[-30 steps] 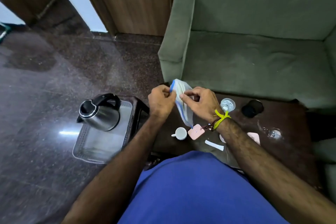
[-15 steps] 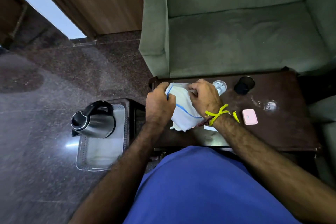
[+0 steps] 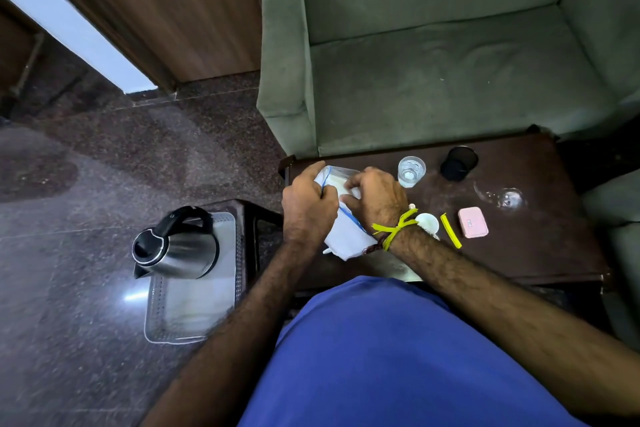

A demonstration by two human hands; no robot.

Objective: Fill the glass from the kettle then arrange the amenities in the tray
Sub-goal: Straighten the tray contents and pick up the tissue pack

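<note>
Both my hands hold a clear plastic zip bag with a blue seal line over the dark wooden table. My left hand grips its left edge and my right hand pinches its top right. A steel kettle with a black handle stands on the silver perforated tray on a low stool to the left. A clear glass stands on the table beyond my right hand. A small white cup, a yellow sachet and a pink box lie to the right.
A black mesh cup stands at the table's far edge, and a second clear glass lies on its side to the right. A green sofa sits behind the table. Dark stone floor and a wooden door are at left.
The view has swung down and left over the table. My hands brought the bag down from mid-air to just above the table and keep hold of it.
</note>
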